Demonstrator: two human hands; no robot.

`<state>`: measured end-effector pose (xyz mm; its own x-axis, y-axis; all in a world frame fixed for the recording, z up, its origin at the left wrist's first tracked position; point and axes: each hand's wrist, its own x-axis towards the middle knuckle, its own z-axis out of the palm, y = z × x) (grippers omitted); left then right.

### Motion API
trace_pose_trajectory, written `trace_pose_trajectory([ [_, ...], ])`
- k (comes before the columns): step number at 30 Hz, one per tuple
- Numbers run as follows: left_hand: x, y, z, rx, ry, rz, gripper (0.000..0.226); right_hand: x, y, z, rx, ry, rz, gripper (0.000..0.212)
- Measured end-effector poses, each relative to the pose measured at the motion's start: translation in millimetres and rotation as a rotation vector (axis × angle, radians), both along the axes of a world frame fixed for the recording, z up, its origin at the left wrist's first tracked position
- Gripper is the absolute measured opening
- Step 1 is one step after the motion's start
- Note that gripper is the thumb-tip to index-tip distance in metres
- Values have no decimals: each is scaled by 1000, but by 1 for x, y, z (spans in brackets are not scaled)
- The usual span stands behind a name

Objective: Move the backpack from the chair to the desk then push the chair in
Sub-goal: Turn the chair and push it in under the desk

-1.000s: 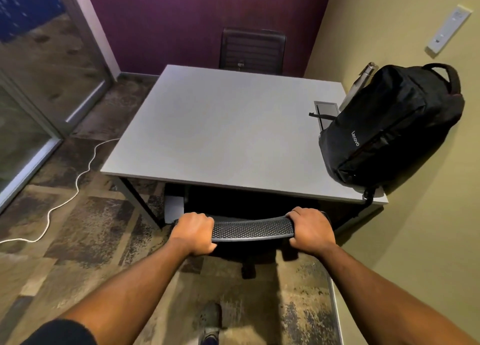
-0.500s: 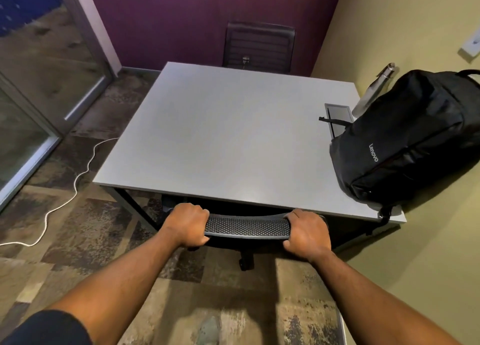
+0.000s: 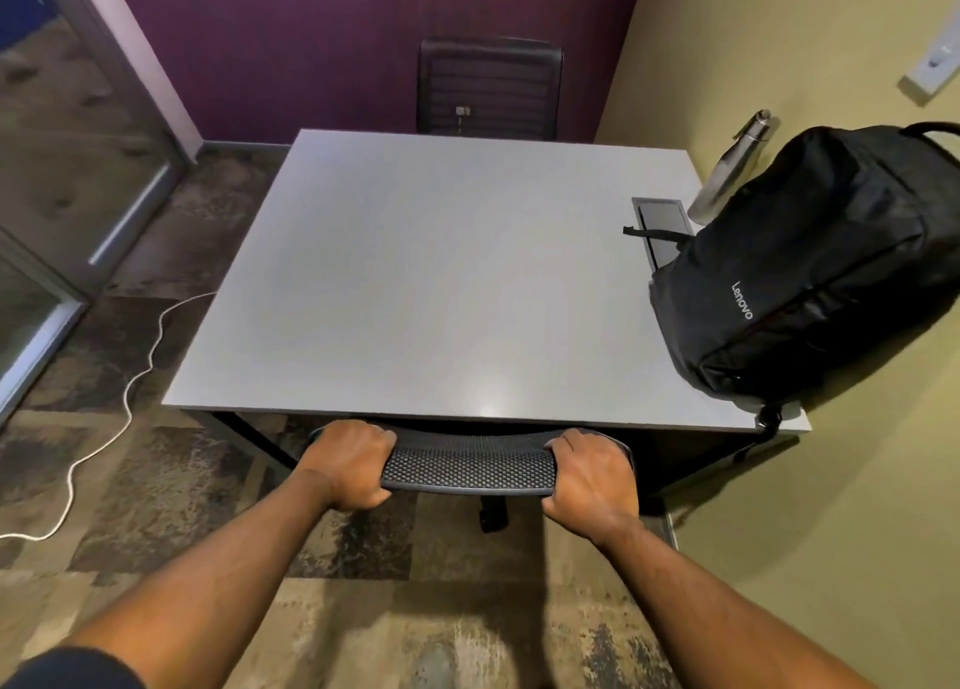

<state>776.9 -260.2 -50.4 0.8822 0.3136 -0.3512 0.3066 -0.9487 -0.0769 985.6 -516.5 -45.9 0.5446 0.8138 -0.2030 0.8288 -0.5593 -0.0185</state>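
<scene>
Grey desk (image 3: 441, 273) stands in the corner, one side against the yellow wall. Black backpack (image 3: 810, 273) lies on the desk's right near corner, leaning on that wall, one strap end hanging over the near edge. Task chair (image 3: 467, 467) sits at the near edge, its seat hidden under the desktop; only the mesh backrest top and one caster show. Second chair (image 3: 491, 85) stands at the far side. Left hand (image 3: 348, 462) grips the backrest's left end, fingers (image 3: 376, 436) curled over the top rim. Right hand (image 3: 589, 480) grips the right end likewise. Steel bottle (image 3: 735, 169) stands behind the backpack. White cable (image 3: 140, 376) trails across the carpet.
</scene>
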Motion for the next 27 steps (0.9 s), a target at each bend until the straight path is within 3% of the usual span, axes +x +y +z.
trace_pose_trajectory([
  [11,-9,0,6,-131,-105,137,47,0,9,16,-21,27,37,69],
  [24,-18,-19,20,-138,-84,146,64,1,-9,26,-18,111,102,77],
  [27,-16,-32,28,-144,-46,155,83,2,-14,35,-13,183,115,88],
])
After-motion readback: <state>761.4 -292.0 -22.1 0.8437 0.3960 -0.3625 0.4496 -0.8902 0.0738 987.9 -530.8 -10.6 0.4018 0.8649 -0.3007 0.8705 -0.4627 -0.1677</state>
